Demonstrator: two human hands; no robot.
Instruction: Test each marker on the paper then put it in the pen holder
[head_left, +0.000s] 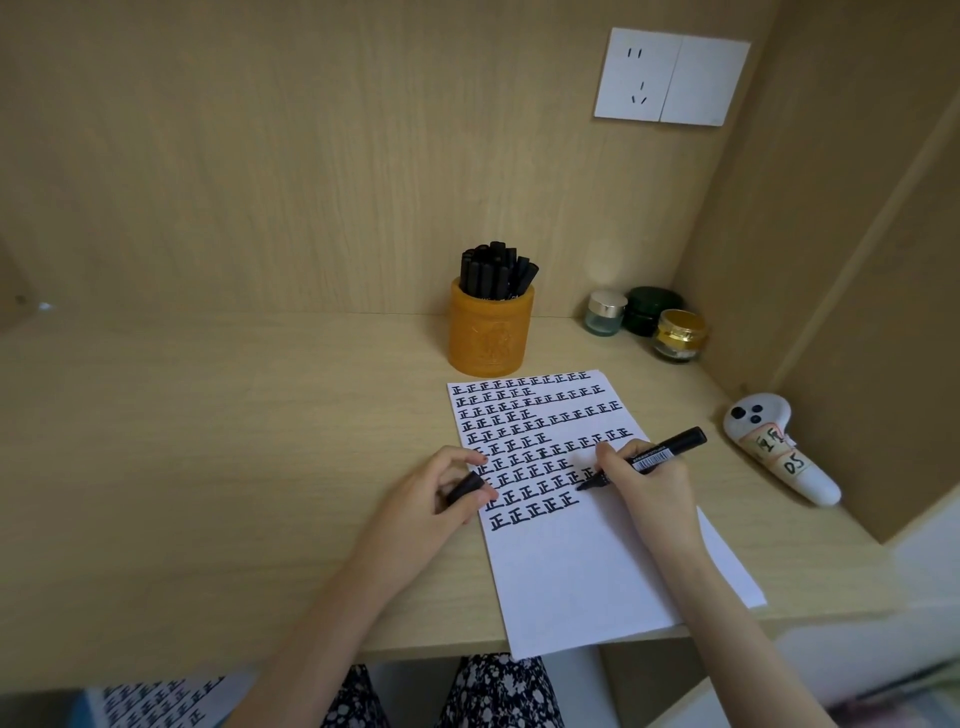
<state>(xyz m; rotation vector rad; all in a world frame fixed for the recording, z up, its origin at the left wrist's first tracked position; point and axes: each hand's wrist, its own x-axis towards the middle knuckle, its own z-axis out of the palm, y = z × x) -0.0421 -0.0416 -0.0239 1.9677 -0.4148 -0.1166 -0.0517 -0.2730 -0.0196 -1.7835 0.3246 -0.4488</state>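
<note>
A white paper (582, 566) lies on the wooden desk, its upper half filled with rows of black marks. My right hand (647, 486) grips a black marker (660, 456) with its tip on the paper at the end of a row. My left hand (441, 493) rests at the paper's left edge and holds the marker's black cap (464, 487). Behind the paper stands an orange pen holder (491, 335) with several black markers (496, 270) upright in it.
Three small jars (647, 322) stand at the back right corner. A white controller (776, 449) with labels lies to the right of the paper. A wall socket (670, 75) is on the back panel. Another marked sheet (156, 701) shows below the desk edge.
</note>
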